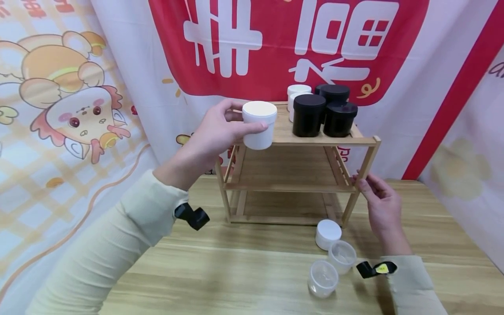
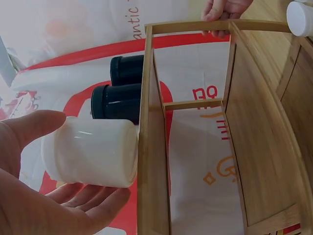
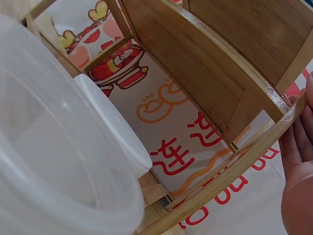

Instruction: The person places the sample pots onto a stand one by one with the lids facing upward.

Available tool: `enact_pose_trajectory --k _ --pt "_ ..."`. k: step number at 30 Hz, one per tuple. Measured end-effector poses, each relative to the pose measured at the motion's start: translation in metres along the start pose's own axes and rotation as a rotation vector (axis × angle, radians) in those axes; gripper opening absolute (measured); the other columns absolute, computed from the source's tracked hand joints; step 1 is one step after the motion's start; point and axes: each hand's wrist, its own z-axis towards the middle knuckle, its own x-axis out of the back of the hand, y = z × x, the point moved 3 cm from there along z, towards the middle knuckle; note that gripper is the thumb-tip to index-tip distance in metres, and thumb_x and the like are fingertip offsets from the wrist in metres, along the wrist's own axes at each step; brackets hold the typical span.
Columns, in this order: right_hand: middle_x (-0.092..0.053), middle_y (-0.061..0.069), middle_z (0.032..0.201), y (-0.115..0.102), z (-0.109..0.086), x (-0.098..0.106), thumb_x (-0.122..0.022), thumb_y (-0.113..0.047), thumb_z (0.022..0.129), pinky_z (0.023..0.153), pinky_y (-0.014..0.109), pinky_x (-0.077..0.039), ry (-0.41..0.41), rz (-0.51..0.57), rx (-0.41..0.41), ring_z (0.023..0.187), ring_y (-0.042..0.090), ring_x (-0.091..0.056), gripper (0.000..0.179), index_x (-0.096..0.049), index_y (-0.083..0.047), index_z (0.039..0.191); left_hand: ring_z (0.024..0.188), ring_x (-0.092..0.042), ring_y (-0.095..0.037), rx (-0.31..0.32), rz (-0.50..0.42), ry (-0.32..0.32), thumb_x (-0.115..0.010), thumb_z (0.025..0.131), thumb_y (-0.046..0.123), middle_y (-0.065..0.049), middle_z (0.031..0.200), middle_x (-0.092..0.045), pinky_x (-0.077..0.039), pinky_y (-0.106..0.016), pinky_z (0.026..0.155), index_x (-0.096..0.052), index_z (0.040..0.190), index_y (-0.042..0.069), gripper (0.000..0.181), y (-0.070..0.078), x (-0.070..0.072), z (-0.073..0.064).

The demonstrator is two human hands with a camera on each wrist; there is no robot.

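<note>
My left hand (image 1: 215, 133) grips a white lidded jar (image 1: 260, 124), thumb on the near side and fingers round the far side. The jar is upright at the front left of the wooden rack's (image 1: 289, 168) top shelf. In the left wrist view, the white jar's (image 2: 95, 152) base is right at the top board's edge. My right hand (image 1: 382, 204) holds the rack's front right leg, with the thumb in front and the fingers partly hidden behind it. Several black jars (image 1: 309, 116) and white jars (image 1: 293, 97) stand on the top shelf, to the right of the held jar.
On the table before the rack's right leg stand a white lidded jar (image 1: 328, 236) and two clear cups, one (image 1: 341, 257) behind the other (image 1: 323, 279). The rack has two lower shelves. A printed cloth (image 1: 134, 52) hangs behind and at the sides.
</note>
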Motion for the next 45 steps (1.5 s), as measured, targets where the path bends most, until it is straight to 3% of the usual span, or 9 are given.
enact_pose_trajectory --k 12,20,25,33,39,45 --pt "-0.080 -0.005 0.121 0.002 0.000 -0.001 -0.071 -0.017 0.102 0.101 0.012 -0.054 0.003 0.025 0.009 0.115 0.008 -0.073 0.048 -0.063 -0.003 0.148 0.135 -0.058 -0.026 0.139 -0.004 -0.036 -0.084 0.094 0.023 -0.006 0.151 -0.052 -0.060 -0.042 0.108 -0.046 0.145 0.014 0.064 0.010 0.002 0.024" --pt "-0.082 -0.002 0.116 0.001 0.001 0.000 -0.069 -0.013 0.103 0.103 0.015 -0.055 0.025 0.054 0.034 0.112 0.010 -0.075 0.044 -0.064 0.001 0.145 0.129 -0.061 -0.022 0.200 0.117 -0.034 -0.086 0.091 0.033 -0.001 0.150 -0.054 -0.059 -0.036 0.108 -0.047 0.145 0.019 0.069 0.018 -0.006 0.045" --pt "-0.081 -0.004 0.118 0.002 0.000 0.000 -0.070 -0.013 0.103 0.101 0.013 -0.055 0.042 0.016 0.026 0.111 0.008 -0.075 0.044 -0.065 -0.001 0.145 0.127 -0.061 -0.020 0.216 0.156 -0.024 -0.086 0.091 0.035 0.000 0.149 -0.054 -0.059 -0.035 0.107 -0.047 0.144 0.020 0.068 0.021 -0.009 0.055" --pt "-0.081 -0.007 0.118 0.002 0.000 -0.002 -0.070 -0.013 0.103 0.101 0.012 -0.055 0.039 -0.008 0.015 0.111 0.006 -0.075 0.043 -0.066 -0.002 0.145 0.128 -0.059 -0.017 0.262 0.105 0.045 -0.085 0.092 0.033 0.002 0.150 -0.054 -0.058 -0.033 0.108 -0.048 0.139 0.021 0.061 0.023 -0.011 0.070" --pt "-0.080 -0.006 0.123 0.001 0.000 0.001 -0.070 -0.016 0.104 0.100 0.010 -0.053 0.022 -0.028 0.007 0.116 0.007 -0.073 0.045 -0.065 -0.005 0.147 0.128 -0.059 -0.017 0.312 0.074 0.061 -0.087 0.090 0.034 0.004 0.147 -0.056 -0.058 -0.034 0.108 -0.049 0.132 0.024 0.058 0.027 -0.015 0.086" --pt "-0.083 -0.003 0.115 0.003 0.002 0.000 -0.069 -0.011 0.104 0.101 0.014 -0.056 0.033 -0.014 0.048 0.111 0.008 -0.075 0.040 -0.067 0.001 0.142 0.131 -0.058 -0.018 0.354 0.033 0.101 -0.086 0.092 0.032 0.004 0.149 -0.056 -0.058 -0.034 0.108 -0.050 0.132 0.023 0.055 0.022 -0.017 0.101"
